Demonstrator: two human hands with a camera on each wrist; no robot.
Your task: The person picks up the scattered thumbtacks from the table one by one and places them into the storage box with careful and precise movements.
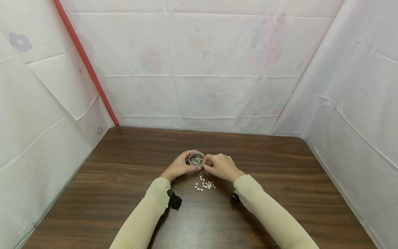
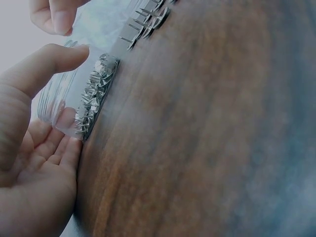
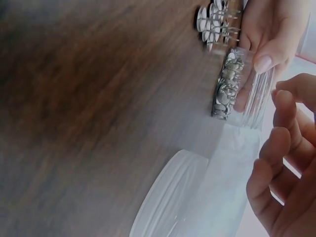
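Observation:
A small clear jar (image 1: pixel 197 158) stands on the table, its bottom covered with silver thumbtacks (image 2: pixel 94 98). My left hand (image 1: pixel 181 166) grips it from the left, thumb on the near side and fingers round the far side. At the jar's right rim, my right hand (image 1: pixel 222 166) has its thumb and index finger together. What they seem to pinch is a small thumbtack, mostly hidden between the fingertips. The other fingers of that hand are bent, as the right wrist view shows. Loose thumbtacks (image 1: pixel 206 185) lie point-up on the table, just in front of the jar.
A clear round lid (image 3: pixel 170 195) lies on the table near the right hand, out of sight in the head view. The brown wooden table (image 1: pixel 124 207) is bordered by white cloth walls (image 1: pixel 202 69) at the back and sides. Each wrist carries a black camera (image 1: pixel 174 200).

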